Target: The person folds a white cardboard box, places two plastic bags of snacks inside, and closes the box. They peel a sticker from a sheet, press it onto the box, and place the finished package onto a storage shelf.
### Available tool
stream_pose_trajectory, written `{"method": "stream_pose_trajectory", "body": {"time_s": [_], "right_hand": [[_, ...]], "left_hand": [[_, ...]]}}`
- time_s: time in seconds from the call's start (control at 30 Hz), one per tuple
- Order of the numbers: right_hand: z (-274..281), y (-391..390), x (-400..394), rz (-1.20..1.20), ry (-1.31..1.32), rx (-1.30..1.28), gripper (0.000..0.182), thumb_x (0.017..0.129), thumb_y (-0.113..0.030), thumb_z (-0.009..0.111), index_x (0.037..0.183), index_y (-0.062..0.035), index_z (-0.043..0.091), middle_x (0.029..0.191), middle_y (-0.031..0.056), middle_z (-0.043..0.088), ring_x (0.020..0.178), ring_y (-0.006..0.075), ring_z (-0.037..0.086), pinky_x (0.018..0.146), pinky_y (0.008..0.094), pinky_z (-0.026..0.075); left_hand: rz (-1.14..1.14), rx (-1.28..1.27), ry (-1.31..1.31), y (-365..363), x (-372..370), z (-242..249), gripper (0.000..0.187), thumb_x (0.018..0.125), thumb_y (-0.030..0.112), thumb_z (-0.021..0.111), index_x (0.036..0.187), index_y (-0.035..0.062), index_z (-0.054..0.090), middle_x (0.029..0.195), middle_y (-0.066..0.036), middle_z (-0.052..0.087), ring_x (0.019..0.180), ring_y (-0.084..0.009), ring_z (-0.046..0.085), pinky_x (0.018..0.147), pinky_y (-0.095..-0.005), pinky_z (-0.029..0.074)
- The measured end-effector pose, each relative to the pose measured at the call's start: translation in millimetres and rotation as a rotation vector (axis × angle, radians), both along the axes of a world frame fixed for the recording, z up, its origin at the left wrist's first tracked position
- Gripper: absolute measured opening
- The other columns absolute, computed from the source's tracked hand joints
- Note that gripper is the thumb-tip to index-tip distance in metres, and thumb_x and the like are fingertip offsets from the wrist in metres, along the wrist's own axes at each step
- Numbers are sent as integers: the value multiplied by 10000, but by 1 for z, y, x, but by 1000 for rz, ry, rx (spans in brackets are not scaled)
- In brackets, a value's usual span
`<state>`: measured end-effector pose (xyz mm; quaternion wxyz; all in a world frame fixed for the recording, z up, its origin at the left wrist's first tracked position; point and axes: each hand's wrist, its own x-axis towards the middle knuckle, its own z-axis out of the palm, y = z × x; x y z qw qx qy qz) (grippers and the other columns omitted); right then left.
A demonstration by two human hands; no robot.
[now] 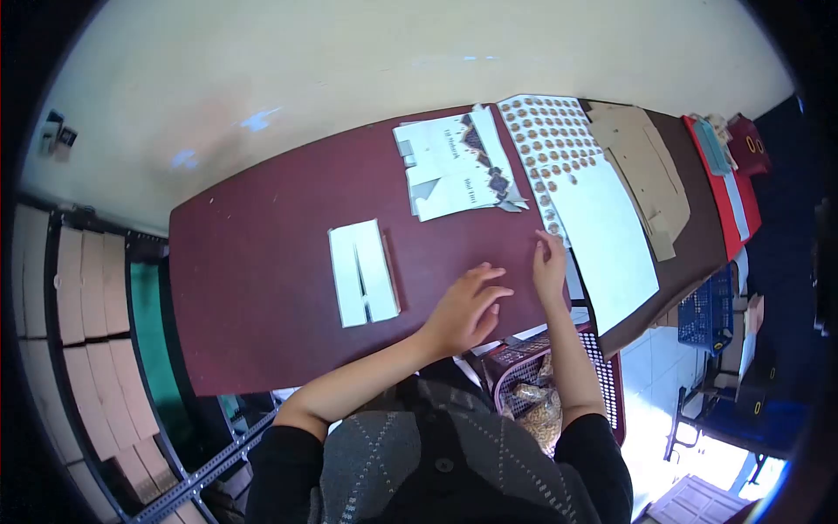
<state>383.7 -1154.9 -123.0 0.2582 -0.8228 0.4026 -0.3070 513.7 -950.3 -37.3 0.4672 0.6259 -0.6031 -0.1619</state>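
Note:
My left hand is over the front of the dark red table, fingers apart and nothing in them. To its left lies a small white box with a slit along its top. My right hand is at the near left edge of a white sticker sheet with rows of round brown stickers; its thumb and index finger are apart, and no object shows between them. Beyond both hands lie flat printed white cardboard pieces in a stack.
Brown cardboard sheets and a red folder lie to the right. Below the table edge stands a basket with filled plastic bags. A blue crate is at the right, and shelves of boxes are at the left.

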Motion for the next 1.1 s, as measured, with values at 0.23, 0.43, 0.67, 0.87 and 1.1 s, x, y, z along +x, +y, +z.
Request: {"method": "stream_pose_trajectory", "body": {"time_s": [0.23, 0.43, 0.67, 0.87, 1.1], "right_hand": [[-26, -124, -9, 20, 99, -60, 277, 860, -45, 486, 1104, -34, 616, 1131, 190, 592, 1077, 361, 536, 935, 429, 420], [-65, -174, -25, 35, 457, -177, 343, 894, -160, 514, 1228, -154, 593, 1289, 181, 532, 1197, 369, 492, 975, 429, 432], [-56, -189, -38, -99, 499, -227, 257, 868, -172, 563, 1090, -122, 681, 1170, 174, 610, 1074, 334, 575, 879, 393, 487], [-35, -210, -12, 269, 332, -67, 194, 820, -42, 570, 950, -49, 713, 890, 142, 641, 897, 298, 588, 819, 374, 469], [-55, -212, -8, 373, 434, -252, 223, 763, -31, 567, 965, -8, 656, 900, 143, 613, 907, 285, 602, 780, 358, 514]], "left_hand": [[-84, 310, -91, -155, -70, -94, 491, 787, 65, 568, 1263, 41, 451, 1385, -228, 336, 1309, -481, 285, 1076, -527, 288], [2, 293, -230, -232, -82, -133, 477, 790, 75, 573, 1242, -14, 451, 1414, -235, 303, 1342, -466, 234, 1093, -547, 242], [-20, 183, -296, -282, -69, -149, 538, 832, 111, 551, 1326, -36, 395, 1460, -197, 279, 1384, -400, 195, 1121, -498, 209], [-55, 316, -371, -302, -73, -154, 570, 832, 179, 587, 1321, -53, 408, 1396, -206, 379, 1338, -372, 316, 1114, -458, 258], [-88, 432, -508, -306, -76, -161, 529, 850, 204, 579, 1290, -62, 455, 1362, -208, 427, 1337, -357, 325, 1129, -419, 236]]}}
